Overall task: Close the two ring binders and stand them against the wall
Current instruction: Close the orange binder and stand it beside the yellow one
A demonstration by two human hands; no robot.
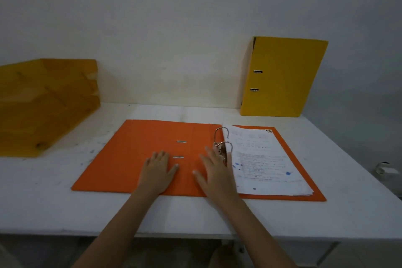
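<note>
An orange ring binder [121,163] lies open and flat on the white table [65,209]. Its metal rings [223,143] stand up at the middle, and a stack of written pages [267,163] rests on its right half. My left hand [157,172] lies flat with spread fingers on the left cover near two metal slots. My right hand [214,172] rests flat on the spine area just left of the rings. A yellow ring binder [282,76], closed, stands upright against the wall at the back right.
Stacked yellow-orange letter trays [45,102] occupy the back left of the table by the wall [174,28]. A small white object [385,169] sits beyond the table's right edge. The front edge of the table runs just below my forearms.
</note>
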